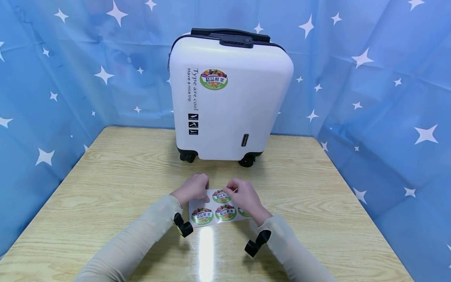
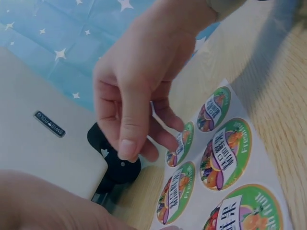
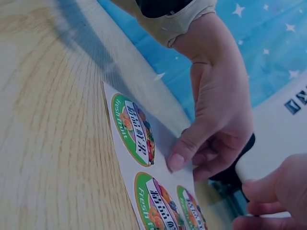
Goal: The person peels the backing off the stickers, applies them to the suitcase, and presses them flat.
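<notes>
A white sheet of fruit stickers [image 1: 208,228] lies on the table, with round green-rimmed labels in two rows and a bare patch at its upper left. My left hand [image 1: 195,187] pinches that upper left part; in the right wrist view its thumb [image 3: 177,161] is on the sheet's face and its fingers curl at the far edge. My right hand [image 1: 243,194] hovers at the upper middle sticker [image 1: 221,196]. In the left wrist view its thumb [image 2: 128,143] points down, its fingers are loosely bent, and nothing shows between them. It partly covers the stickers on the right.
A white suitcase [image 1: 229,105] stands on black wheels behind the sheet, with one matching fruit sticker [image 1: 213,80] at its upper left. The wooden table [image 1: 116,168] has a blue star-patterned curtain [image 1: 363,90] around it. Wrist cameras sit on both sleeves.
</notes>
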Demonstrator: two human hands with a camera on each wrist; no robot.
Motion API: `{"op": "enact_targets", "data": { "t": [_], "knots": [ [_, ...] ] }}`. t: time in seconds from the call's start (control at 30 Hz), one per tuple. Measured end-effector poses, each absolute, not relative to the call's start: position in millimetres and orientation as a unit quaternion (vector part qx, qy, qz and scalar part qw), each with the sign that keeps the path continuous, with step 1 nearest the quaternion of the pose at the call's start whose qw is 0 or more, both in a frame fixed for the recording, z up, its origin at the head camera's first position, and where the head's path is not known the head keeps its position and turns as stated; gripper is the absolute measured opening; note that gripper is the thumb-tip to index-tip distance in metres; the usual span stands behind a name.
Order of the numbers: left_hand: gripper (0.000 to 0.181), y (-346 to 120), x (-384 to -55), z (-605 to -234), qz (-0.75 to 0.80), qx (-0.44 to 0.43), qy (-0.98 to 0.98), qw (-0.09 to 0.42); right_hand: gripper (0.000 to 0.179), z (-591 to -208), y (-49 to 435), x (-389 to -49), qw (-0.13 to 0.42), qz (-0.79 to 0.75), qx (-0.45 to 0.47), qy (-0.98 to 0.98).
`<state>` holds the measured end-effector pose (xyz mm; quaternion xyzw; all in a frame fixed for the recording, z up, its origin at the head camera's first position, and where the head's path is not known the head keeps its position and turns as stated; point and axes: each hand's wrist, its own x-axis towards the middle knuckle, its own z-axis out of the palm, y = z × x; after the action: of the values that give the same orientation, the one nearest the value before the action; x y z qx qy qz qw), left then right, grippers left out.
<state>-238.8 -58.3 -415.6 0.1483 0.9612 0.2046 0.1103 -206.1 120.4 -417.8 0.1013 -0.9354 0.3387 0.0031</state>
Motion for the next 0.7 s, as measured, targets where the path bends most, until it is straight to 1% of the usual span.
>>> {"op": "enact_targets", "data": {
  "t": [0.2,0.37,0.7],
  "knots": [
    [0.03,-62.9,-240.0,-413.3,0.247,0.148,0.949,0.131,0.011,-419.7,122.4,-203.1,0.012,0.337,0.104,-0.936],
    [0.03,-65.7,-244.4,-408.1,0.278,0.141,0.938,0.149,0.01,-419.0,123.4,-202.4,0.001,0.342,0.092,-0.935],
    [0.025,-67.8,-247.3,-396.2,0.295,0.155,0.93,0.158,0.008,-415.6,124.4,-199.5,-0.004,0.34,0.083,-0.937]
  ]
}}
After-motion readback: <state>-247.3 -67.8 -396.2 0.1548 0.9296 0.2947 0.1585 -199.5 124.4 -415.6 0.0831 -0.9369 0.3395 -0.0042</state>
